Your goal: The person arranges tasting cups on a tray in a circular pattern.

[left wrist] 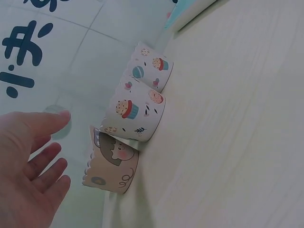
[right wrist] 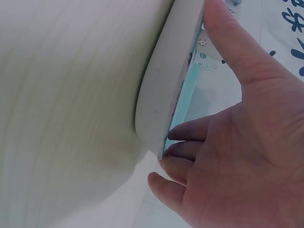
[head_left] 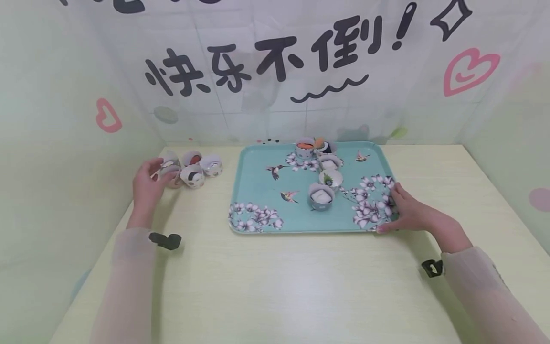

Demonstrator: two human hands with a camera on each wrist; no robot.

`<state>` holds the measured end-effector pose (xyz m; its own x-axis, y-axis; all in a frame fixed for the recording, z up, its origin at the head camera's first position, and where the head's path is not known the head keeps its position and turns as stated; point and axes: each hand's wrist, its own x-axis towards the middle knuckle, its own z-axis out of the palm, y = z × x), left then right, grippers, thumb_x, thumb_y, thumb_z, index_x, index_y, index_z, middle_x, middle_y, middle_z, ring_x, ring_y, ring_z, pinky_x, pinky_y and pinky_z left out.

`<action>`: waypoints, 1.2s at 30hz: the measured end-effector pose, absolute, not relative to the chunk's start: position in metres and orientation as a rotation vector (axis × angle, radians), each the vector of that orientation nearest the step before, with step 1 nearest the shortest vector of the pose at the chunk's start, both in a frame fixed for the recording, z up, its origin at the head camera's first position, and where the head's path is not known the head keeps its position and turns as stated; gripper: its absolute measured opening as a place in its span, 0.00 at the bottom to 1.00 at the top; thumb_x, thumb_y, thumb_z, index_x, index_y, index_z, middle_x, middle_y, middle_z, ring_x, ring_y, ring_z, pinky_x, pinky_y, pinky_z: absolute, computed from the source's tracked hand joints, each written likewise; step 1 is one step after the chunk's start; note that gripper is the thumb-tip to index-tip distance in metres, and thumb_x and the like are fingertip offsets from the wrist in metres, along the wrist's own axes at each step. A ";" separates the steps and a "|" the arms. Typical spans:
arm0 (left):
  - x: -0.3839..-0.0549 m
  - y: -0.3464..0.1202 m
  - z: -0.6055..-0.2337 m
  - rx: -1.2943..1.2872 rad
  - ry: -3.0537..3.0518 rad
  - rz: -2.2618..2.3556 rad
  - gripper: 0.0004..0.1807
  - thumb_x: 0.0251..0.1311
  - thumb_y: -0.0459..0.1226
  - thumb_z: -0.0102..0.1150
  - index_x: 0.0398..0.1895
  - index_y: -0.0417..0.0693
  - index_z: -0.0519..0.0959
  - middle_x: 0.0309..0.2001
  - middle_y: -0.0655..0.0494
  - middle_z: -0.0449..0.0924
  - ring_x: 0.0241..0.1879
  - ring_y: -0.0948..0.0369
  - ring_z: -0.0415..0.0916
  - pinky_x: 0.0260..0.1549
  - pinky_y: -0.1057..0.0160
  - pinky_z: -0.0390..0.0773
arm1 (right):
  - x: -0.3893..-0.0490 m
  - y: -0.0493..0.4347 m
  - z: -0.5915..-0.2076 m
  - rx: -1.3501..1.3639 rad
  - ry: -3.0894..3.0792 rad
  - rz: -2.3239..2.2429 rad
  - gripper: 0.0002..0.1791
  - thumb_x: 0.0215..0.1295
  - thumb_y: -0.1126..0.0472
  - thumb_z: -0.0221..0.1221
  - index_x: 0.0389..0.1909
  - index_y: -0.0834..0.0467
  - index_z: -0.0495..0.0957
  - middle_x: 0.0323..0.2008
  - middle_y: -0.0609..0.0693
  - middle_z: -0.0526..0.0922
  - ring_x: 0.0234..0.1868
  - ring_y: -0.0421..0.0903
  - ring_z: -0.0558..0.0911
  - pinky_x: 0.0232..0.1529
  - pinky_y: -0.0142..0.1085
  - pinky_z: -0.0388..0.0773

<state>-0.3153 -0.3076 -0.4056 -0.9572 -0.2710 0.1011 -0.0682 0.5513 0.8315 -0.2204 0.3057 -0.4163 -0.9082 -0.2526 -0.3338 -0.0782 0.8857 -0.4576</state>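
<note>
My left hand [head_left: 148, 184] is beside a cluster of small paper cupcake cups at the far left of the table. In the left wrist view its fingers are spread and hold nothing, a gap away from a brown cup [left wrist: 112, 161] and a white cup printed with cupcakes [left wrist: 135, 109]. My right hand [head_left: 410, 210] rests against the right edge of a turquoise tray [head_left: 266, 167], thumb by the front corner and fingers along the side. From the right wrist, fingertips touch the tray's rim [right wrist: 166, 95]. On the tray stand several filled cups, the nearest a grey-blue cup [head_left: 321, 197].
Beside the left hand, more cups hold small pieces, among them a cup with a red piece [head_left: 192, 158] and a white cup [head_left: 211, 165]. A printed curtain [head_left: 266, 119] hangs behind the pale wooden table [head_left: 275, 282]. Pale walls flank both sides.
</note>
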 end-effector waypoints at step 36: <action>-0.333 -0.316 -0.438 0.510 -2.657 -1.444 0.47 0.64 0.42 0.63 0.78 0.43 0.45 0.78 0.40 0.53 0.73 0.45 0.62 0.73 0.50 0.65 | -0.220 0.305 -0.417 -0.249 2.674 -0.630 0.75 0.47 0.41 0.75 0.73 0.80 0.33 0.73 0.80 0.28 0.75 0.77 0.36 0.72 0.70 0.46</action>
